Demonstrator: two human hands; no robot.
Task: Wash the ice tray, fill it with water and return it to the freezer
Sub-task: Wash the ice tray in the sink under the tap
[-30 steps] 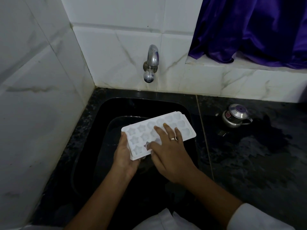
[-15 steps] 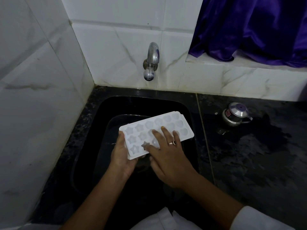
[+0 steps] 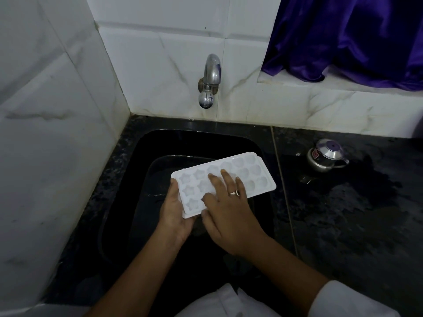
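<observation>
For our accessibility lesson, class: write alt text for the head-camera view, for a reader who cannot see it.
A person holds a white ice tray over a black sink, left hand gripping its near end, right hand flat on its cups. A wall tap above shows no running water.

Black counter (image 3: pixel 343 236) (speckled stone) bears a small lidded steel pot (image 3: pixel 325 156).

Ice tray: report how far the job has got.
Done: the ice tray is out of the freezer and held over the sink. In hand: washing; the left hand grips its left end while the right hand lays flat fingers across the cells. No stream shows from the tap. Left: rinse, fill with water, return it to the freezer.
</observation>
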